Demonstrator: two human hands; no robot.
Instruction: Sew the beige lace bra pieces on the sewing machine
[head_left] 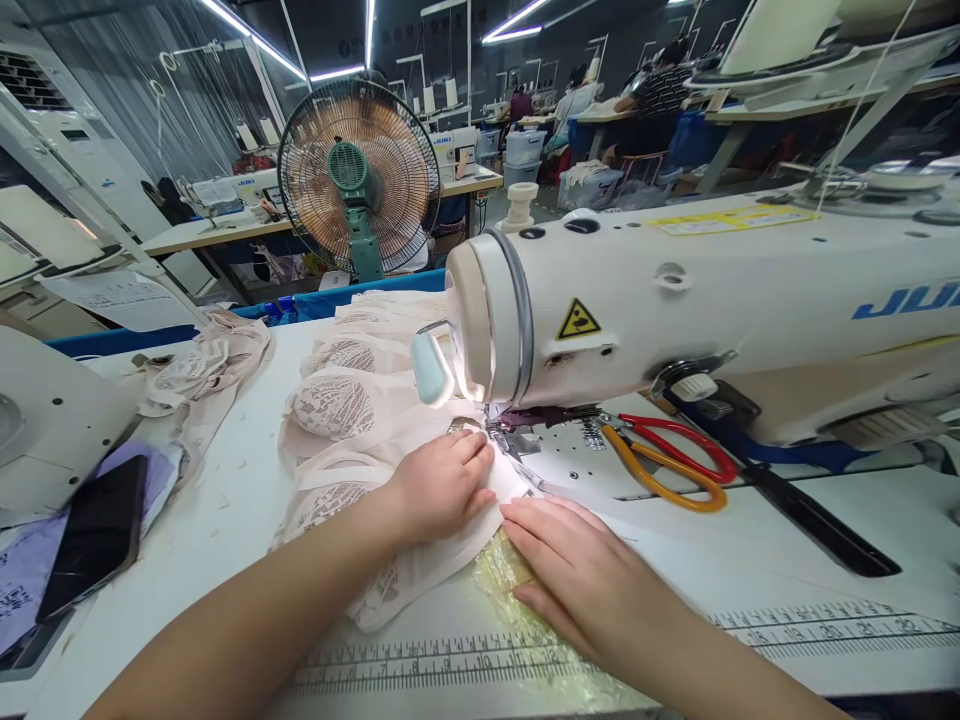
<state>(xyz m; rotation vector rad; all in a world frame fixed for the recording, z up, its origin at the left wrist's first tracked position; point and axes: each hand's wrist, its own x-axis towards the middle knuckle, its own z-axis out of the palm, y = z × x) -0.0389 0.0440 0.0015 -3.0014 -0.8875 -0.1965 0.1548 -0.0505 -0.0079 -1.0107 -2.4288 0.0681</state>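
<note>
A pale pink lace bra (420,560) lies under the needle area of a white sewing machine (600,310). My left hand (442,485) is curled down on the cloth just left of the presser foot (499,430), its fingers close together. On the cloth's near right edge, the fingertips of my right hand (570,555) close on the fabric, the thumb tucked lower. Behind my left hand, more lace bra cups (330,405) spread in a row across the table. Yellowish clear plastic (499,570) shows beneath my right hand. The needle tip is too small to make out.
Right of the needle lie scissors with red and orange handles (667,465) and a black-handled tool (825,525). A ruler strip (427,660) runs along the front edge. A phone (94,535) sits at left. Beyond the table stands a fan (360,180); people work farther back.
</note>
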